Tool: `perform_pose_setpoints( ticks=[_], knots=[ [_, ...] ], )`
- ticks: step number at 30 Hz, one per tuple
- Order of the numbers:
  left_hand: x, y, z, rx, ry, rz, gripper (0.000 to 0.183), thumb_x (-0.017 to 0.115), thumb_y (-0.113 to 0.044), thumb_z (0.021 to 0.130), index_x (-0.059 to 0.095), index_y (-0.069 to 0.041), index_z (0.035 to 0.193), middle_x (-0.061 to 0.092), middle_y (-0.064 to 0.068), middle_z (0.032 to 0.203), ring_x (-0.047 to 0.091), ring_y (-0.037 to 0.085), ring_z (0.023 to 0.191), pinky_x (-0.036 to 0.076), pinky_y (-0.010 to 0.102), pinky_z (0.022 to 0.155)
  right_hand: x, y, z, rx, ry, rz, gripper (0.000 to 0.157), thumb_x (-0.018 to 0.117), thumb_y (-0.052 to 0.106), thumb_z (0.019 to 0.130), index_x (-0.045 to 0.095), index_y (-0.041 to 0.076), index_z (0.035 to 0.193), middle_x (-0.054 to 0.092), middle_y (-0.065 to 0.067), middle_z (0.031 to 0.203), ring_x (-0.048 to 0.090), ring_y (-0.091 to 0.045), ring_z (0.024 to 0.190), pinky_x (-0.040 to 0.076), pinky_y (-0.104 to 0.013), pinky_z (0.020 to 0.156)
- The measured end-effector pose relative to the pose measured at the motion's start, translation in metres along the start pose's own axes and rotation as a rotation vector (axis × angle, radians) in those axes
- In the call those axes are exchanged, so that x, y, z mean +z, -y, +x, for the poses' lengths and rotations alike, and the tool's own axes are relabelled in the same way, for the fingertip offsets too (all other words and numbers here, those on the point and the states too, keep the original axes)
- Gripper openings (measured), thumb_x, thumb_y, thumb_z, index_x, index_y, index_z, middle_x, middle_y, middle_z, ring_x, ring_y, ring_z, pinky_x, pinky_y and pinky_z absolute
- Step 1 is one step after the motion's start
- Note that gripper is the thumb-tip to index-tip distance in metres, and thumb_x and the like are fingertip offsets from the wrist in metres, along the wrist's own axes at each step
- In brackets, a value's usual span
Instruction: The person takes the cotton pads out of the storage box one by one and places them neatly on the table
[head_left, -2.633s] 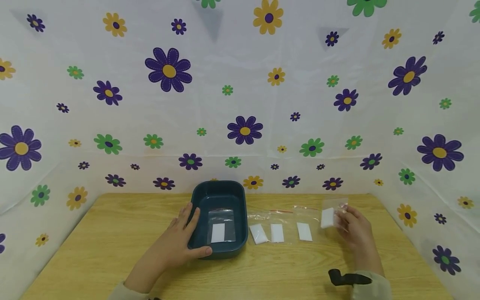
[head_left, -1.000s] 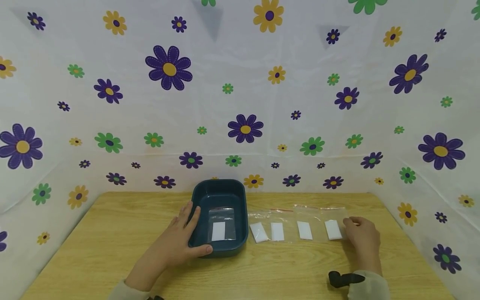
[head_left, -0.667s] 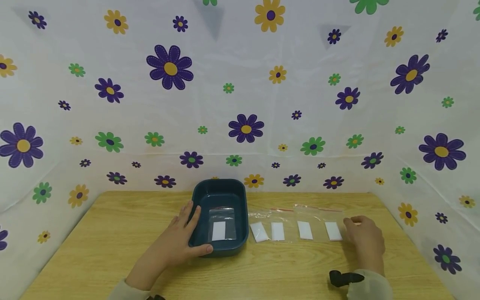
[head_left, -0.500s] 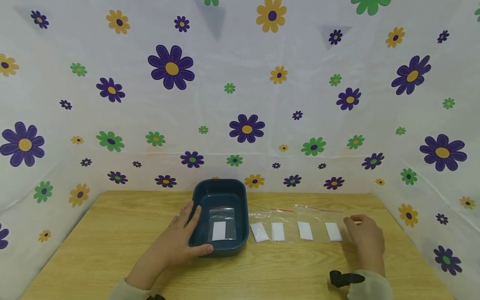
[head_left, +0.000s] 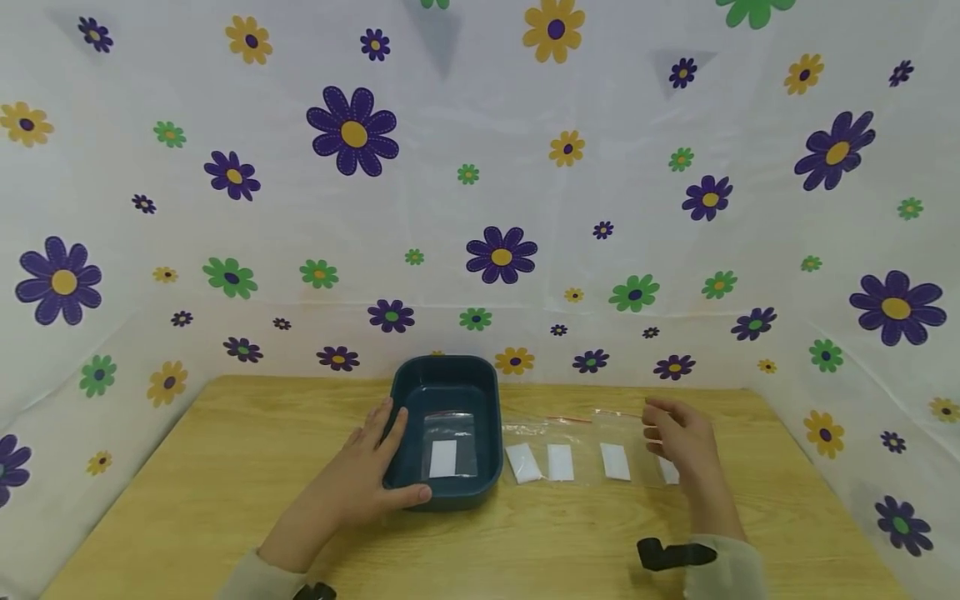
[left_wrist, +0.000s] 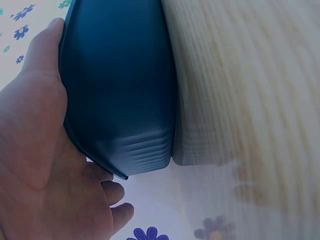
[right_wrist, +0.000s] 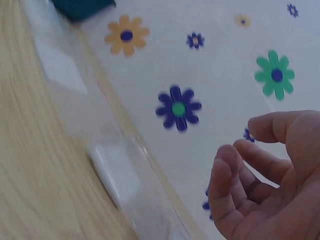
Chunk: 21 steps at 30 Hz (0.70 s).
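Note:
In the head view a dark blue plastic bin [head_left: 446, 502] stands left of centre. Inside it lies a clear zip bag with a white rectangular block [head_left: 442, 458]. My left hand [head_left: 363, 479] rests on the bin's left near corner, fingers over the side rim and thumb along the front rim; the left wrist view shows the thumb against the bin's edge. To the bin's right, several similar bags lie in a row. My right hand [head_left: 682, 437] hovers over the rightmost bag [head_left: 670, 472], partly hiding it. Its fingers are loosely bent with nothing between them.
The row of zip bags, with white blocks [head_left: 560, 462] in them, lies close beside the bin, some bags overlapping. Behind the wooden table [head_left: 525, 550] hangs a white flower-print cloth [head_left: 450, 208]. Black straps with small mounts [head_left: 675, 554] sit at the wrists.
My right hand laid the zip bag it held at the right end of the row, let go, and moved left over it. My left hand stayed on the bin. The head view shifted slightly.

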<state>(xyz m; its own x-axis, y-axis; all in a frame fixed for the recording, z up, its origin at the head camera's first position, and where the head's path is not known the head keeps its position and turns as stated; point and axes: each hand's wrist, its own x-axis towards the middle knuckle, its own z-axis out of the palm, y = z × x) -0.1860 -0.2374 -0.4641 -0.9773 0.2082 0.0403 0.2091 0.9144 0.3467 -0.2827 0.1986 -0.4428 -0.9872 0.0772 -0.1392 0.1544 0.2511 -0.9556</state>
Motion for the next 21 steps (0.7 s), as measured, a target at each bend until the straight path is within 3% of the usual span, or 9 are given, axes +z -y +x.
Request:
perform_pose_setpoints(
  ticks=[7,14,21],
  knots=[
    [-0.001,0.0,0.003,-0.005,0.0,0.001,0.119,0.053,-0.086,0.076,0.016,-0.01,0.161,0.002,0.018,0.168,0.008,0.043,0.152,0.021,0.062,0.118,0.034,0.015,-0.006,-0.026,0.192,0.198,0.04,0.054,0.025,0.104,0.051,0.004,0.138,0.063,-0.004,0.108,0.061,-0.019,0.095,0.057,-0.024,0.08],
    [-0.001,-0.001,0.004,0.012,-0.004,0.007,0.119,0.055,-0.085,0.076,0.016,-0.01,0.161,0.002,0.017,0.168,0.008,0.042,0.153,0.02,0.061,0.119,0.064,0.022,-0.013,-0.019,0.269,0.331,0.034,0.055,0.017,0.103,0.054,0.004,0.135,0.065,-0.003,0.102,0.064,-0.017,0.092,0.058,-0.026,0.079],
    [0.001,0.002,0.001,0.002,0.001,0.004,0.119,0.055,-0.085,0.076,0.014,-0.011,0.161,-0.001,0.016,0.168,0.006,0.041,0.153,0.02,0.061,0.118,0.101,0.031,-0.022,-0.023,0.426,0.341,0.039,0.057,0.016,0.102,0.052,0.002,0.137,0.067,-0.01,0.109,0.064,-0.02,0.094,0.058,-0.028,0.083]
  ],
)
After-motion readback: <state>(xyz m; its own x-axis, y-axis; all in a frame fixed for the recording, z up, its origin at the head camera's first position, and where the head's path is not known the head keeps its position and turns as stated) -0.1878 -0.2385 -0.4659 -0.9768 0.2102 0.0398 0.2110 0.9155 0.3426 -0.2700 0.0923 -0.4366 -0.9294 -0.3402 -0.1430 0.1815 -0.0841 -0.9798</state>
